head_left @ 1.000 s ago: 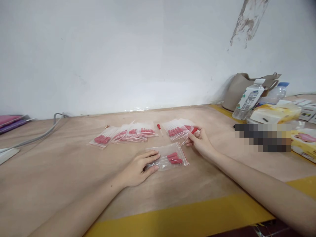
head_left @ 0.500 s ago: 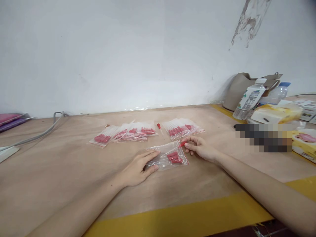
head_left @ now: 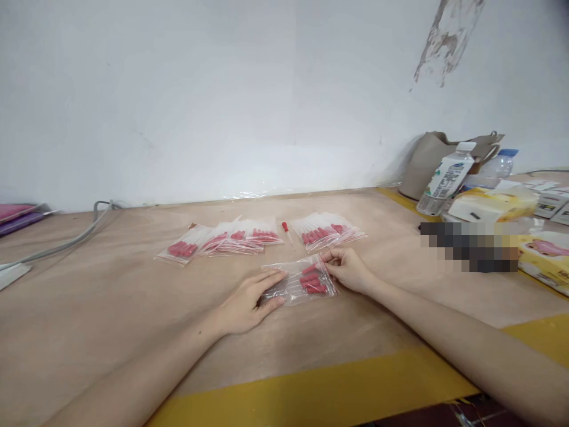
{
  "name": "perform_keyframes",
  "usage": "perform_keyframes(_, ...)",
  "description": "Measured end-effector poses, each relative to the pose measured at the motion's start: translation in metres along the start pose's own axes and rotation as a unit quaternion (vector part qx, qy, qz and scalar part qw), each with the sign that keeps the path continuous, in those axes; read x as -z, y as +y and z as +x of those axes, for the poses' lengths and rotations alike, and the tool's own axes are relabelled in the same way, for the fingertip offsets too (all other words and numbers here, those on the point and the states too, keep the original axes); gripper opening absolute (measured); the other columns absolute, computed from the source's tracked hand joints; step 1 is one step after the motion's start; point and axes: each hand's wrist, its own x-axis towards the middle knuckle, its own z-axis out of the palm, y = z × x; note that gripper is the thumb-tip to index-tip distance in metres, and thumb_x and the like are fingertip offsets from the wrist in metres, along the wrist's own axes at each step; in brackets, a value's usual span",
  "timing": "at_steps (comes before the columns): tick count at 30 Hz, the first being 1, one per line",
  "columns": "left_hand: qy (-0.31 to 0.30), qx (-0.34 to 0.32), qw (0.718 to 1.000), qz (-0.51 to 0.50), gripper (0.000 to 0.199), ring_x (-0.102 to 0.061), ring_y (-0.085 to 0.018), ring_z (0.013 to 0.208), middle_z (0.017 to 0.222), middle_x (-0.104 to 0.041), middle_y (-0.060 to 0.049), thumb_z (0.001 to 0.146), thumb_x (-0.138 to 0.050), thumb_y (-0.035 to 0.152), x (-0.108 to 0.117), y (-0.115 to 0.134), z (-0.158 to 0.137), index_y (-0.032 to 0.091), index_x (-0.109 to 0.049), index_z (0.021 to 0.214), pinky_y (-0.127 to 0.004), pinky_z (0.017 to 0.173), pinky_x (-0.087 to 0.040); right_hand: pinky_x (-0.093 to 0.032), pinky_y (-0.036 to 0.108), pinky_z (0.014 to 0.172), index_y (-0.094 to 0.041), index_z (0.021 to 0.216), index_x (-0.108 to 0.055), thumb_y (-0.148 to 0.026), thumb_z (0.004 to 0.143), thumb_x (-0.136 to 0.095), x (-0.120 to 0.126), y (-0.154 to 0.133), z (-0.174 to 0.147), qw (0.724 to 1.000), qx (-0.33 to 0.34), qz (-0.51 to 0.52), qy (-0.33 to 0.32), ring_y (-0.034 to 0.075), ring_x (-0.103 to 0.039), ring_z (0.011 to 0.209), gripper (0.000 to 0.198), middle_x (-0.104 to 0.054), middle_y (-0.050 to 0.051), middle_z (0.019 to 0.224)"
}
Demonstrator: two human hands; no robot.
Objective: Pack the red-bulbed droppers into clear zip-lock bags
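A clear zip-lock bag [head_left: 293,292] with several red-bulbed droppers in it lies flat in front of me. My left hand [head_left: 251,301] rests across its left end, fingers stretched out and thumb apart. At the bag's right end, my right hand [head_left: 344,268] pinches the red bulb of a dropper [head_left: 308,269], whose thin clear tube points left inside the bag. The fingertips are at the bag's mouth. Behind the hands, a single loose dropper [head_left: 285,228] lies between a left row of filled bags [head_left: 237,240] and a right group of filled bags [head_left: 322,232].
On the right stand a grey-brown bag [head_left: 422,166], a leaning bottle [head_left: 447,181], a blue-capped bottle [head_left: 498,169] and yellow packs [head_left: 493,204]. A grey cable [head_left: 80,240] runs along the left. Yellow tape [head_left: 284,394] marks the table's front edge.
My right hand has moved left, sliding the dropper from the bag's mouth into the bag beside the others. My left hand stays on the bag's left end.
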Motion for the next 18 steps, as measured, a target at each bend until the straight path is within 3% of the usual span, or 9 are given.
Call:
perform_keyframes(3, -0.008, 0.005, 1.000, 0.006, 0.045, -0.042, -0.023, 0.122, 0.133, -0.046, -0.006, 0.088, -0.046, 0.037, 0.000, 0.000, 0.000, 0.022, -0.043, 0.131, -0.042, 0.102, -0.034, -0.046, 0.025, 0.059, -0.016, 0.070, -0.064, -0.035, 0.067, -0.062, 0.009, -0.004, 0.000, 0.993, 0.054, -0.036, -0.102, 0.012, -0.057, 0.062, 0.020, -0.064, 0.001, 0.069)
perform_keyframes(5, -0.009, 0.005, 1.000, 0.008, 0.044, -0.042, -0.023, 0.122, 0.133, -0.045, -0.007, 0.088, -0.046, 0.038, 0.000, -0.001, 0.000, 0.022, -0.044, 0.130, -0.041, 0.102, -0.034, -0.044, 0.024, 0.055, -0.016, 0.075, -0.064, -0.034, 0.070, -0.059, 0.019, -0.009, 0.004, 0.988, 0.042, -0.071, -0.127, 0.011, -0.055, 0.057, 0.020, -0.063, 0.001, 0.066)
perform_keyframes(9, -0.014, 0.007, 1.000, 0.006, 0.044, -0.042, -0.024, 0.123, 0.134, -0.045, -0.007, 0.089, -0.045, 0.038, 0.000, -0.001, 0.000, 0.022, -0.044, 0.130, -0.042, 0.101, -0.036, -0.043, 0.022, 0.058, -0.014, 0.073, -0.062, -0.028, 0.071, -0.058, 0.026, -0.026, 0.029, 0.977, 0.060, -0.206, 0.008, 0.011, -0.056, 0.062, 0.014, -0.065, 0.003, 0.073)
perform_keyframes(11, -0.019, 0.012, 1.000, 0.007, 0.045, -0.041, -0.024, 0.123, 0.134, -0.044, -0.008, 0.089, -0.045, 0.038, 0.000, -0.001, 0.000, 0.021, -0.044, 0.130, -0.042, 0.102, -0.035, -0.043, 0.022, 0.062, -0.014, 0.074, -0.063, -0.025, 0.072, -0.057, 0.016, -0.037, 0.049, 0.953, 0.074, -0.291, 0.040, 0.012, -0.058, 0.068, 0.012, -0.066, 0.005, 0.076)
perform_keyframes(13, -0.024, 0.016, 1.000, 0.007, 0.045, -0.041, -0.024, 0.124, 0.135, -0.043, -0.008, 0.089, -0.045, 0.039, 0.000, -0.001, 0.000, 0.020, -0.044, 0.130, -0.042, 0.102, -0.035, -0.043, 0.022, 0.068, -0.013, 0.083, -0.063, -0.023, 0.074, -0.056, -0.001, -0.046, 0.072, 0.915, 0.043, -0.400, 0.027, 0.014, -0.060, 0.076, 0.015, -0.067, 0.007, 0.082)
perform_keyframes(18, -0.021, 0.010, 1.000, 0.004, 0.044, -0.039, -0.023, 0.124, 0.136, -0.042, -0.006, 0.090, -0.044, 0.038, 0.000, -0.002, -0.001, 0.023, -0.043, 0.131, -0.042, 0.103, -0.034, -0.045, 0.027, 0.063, -0.006, 0.096, -0.059, -0.020, 0.066, -0.064, -0.046, -0.047, 0.114, 0.896, -0.017, -0.445, -0.003, 0.024, -0.063, 0.079, 0.034, -0.066, 0.019, 0.088)
